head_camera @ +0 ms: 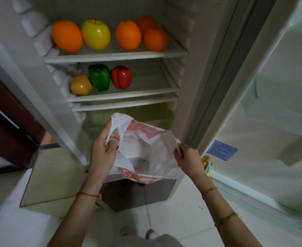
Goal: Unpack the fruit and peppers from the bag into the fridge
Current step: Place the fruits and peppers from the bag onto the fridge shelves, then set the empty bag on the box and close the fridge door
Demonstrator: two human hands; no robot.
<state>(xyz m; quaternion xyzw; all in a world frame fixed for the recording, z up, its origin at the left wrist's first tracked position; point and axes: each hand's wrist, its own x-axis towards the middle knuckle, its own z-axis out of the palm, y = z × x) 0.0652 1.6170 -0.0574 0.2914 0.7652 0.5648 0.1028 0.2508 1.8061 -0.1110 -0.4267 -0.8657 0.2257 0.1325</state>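
Note:
A white plastic bag [144,147] with red print hangs in front of the open fridge [114,57], held wide at its mouth. My left hand [103,152] grips its left handle and my right hand [188,158] pinches its right edge. Nothing shows inside the bag. On the top shelf lie several oranges [67,35] and a yellow apple [95,34]. The shelf below holds a yellow pepper [80,85], a green pepper [99,77] and a red pepper [121,77].
The fridge door [271,107] stands open at the right, with a blue label and a small bottle [207,164] low in it. A lower freezer door [54,173] swings open at the left. White tiled floor lies below; dark wooden furniture at far left.

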